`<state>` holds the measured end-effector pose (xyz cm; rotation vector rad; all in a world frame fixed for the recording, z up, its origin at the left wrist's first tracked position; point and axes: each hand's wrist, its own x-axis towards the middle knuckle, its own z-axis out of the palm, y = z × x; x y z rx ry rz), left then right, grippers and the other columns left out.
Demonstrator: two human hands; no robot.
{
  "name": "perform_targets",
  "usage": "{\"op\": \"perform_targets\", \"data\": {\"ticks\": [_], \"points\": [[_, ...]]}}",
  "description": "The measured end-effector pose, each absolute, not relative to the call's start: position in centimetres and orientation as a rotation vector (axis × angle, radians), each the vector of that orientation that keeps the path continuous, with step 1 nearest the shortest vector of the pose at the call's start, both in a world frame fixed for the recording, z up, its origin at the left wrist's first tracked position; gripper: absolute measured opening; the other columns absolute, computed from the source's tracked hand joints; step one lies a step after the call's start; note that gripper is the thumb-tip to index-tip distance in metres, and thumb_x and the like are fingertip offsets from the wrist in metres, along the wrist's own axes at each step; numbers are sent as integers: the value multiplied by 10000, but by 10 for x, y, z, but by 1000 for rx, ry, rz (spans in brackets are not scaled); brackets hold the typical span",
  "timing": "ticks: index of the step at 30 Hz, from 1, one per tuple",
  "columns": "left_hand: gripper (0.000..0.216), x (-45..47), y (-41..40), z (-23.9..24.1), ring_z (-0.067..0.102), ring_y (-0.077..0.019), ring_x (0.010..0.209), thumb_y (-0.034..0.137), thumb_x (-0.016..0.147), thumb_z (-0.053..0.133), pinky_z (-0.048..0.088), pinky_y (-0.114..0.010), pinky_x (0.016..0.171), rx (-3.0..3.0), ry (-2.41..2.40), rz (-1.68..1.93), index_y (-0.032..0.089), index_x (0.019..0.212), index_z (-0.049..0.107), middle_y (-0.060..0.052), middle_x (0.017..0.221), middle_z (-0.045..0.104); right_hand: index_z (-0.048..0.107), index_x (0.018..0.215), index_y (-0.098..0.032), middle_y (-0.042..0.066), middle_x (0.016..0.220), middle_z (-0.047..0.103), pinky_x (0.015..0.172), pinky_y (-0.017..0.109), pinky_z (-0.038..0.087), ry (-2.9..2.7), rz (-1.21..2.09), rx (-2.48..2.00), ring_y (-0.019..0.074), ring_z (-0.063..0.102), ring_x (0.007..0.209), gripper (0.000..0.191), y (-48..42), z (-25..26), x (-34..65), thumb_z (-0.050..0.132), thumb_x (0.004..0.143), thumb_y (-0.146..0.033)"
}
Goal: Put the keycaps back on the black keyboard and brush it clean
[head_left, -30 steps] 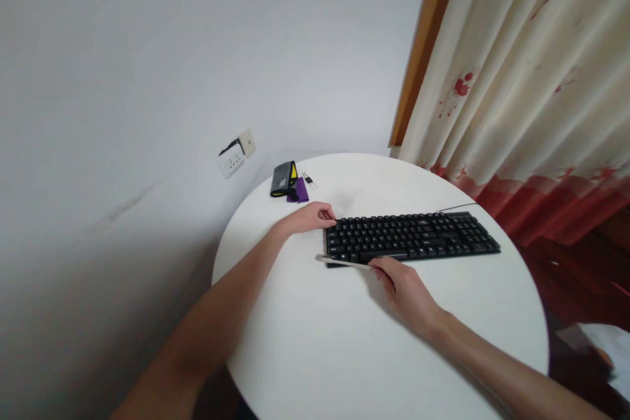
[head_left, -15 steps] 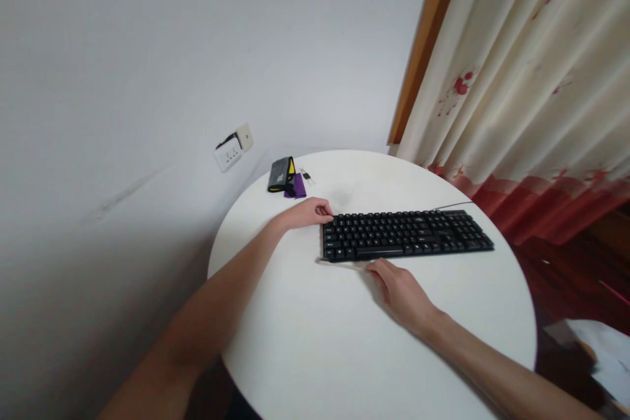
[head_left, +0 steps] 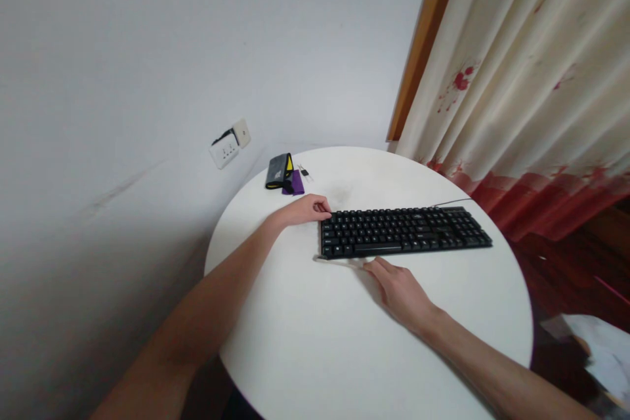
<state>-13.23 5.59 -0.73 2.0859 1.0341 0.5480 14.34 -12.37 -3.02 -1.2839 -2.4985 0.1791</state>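
A black keyboard point(head_left: 394, 233) lies flat on the round white table point(head_left: 305, 341). My left hand point(head_left: 312, 208) is closed at its far left corner, fingertips on the edge. My right hand point(head_left: 396, 285) rests low in front of the keyboard's near edge, its fingers pinched on a thin white stick point(head_left: 348, 264). The stick points left, and its greyish, brush-like tip point(head_left: 321, 258) lies by the keyboard's near left corner. The tip is too small to make out exactly.
Behind my left hand are a grey and yellow pouch point(head_left: 279, 171), a purple cloth point(head_left: 296, 184) and a small black item point(head_left: 304, 172). A cable point(head_left: 451, 201) runs from the keyboard's back. A wall with sockets point(head_left: 224, 151) stands left, a curtain point(head_left: 502, 79) right.
The whole view has shifted slightly. Both hands keep their grips and nearly the same places, the stick's tip staying by the keyboard's near left corner.
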Motion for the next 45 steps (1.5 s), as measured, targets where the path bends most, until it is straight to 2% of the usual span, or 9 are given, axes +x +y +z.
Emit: {"op": "perform_targets", "data": {"ticks": [15, 24, 30, 36, 45], "points": [[245, -127, 50, 1, 628, -173, 743, 373, 760, 699, 487, -290, 691, 2065, 1063, 542, 146, 848, 674, -50, 793, 699, 544, 1010, -223, 36, 928, 636, 731, 285, 462, -2268, 439, -1271, 180, 628, 809, 232, -119, -35, 142, 406, 902, -69], [223, -126, 49, 3, 613, -150, 718, 344, 760, 702, 481, -265, 668, 2051, 1067, 531, 139, 841, 669, -33, 764, 686, 558, 1015, -213, 35, 938, 639, 679, 254, 402, -2357, 325, -1412, 167, 625, 777, 296, -122, -25, 141, 393, 869, -14], [213, -127, 49, 2, 623, -152, 730, 332, 763, 701, 483, -264, 678, 2059, 1071, 539, 141, 853, 677, -37, 779, 694, 555, 1001, -210, 31, 933, 643, 629, 257, 342, -2388, 222, -1552, 158, 611, 703, 271, -124, -19, 145, 400, 877, -25], [205, -126, 47, 6, 624, -151, 725, 323, 764, 705, 482, -262, 672, 2052, 1087, 529, 137, 849, 682, -41, 784, 700, 549, 961, -218, 31, 878, 657, 641, 260, 342, -2294, 217, -1572, 169, 619, 709, 202, -121, -26, 160, 376, 944, -116], [219, -128, 51, 0, 622, -154, 729, 343, 768, 706, 485, -265, 677, 2068, 1066, 540, 137, 842, 685, -45, 779, 703, 555, 950, -221, 26, 877, 681, 645, 262, 330, -2264, 212, -1589, 169, 629, 722, 197, -118, -30, 159, 382, 945, -127]]}}
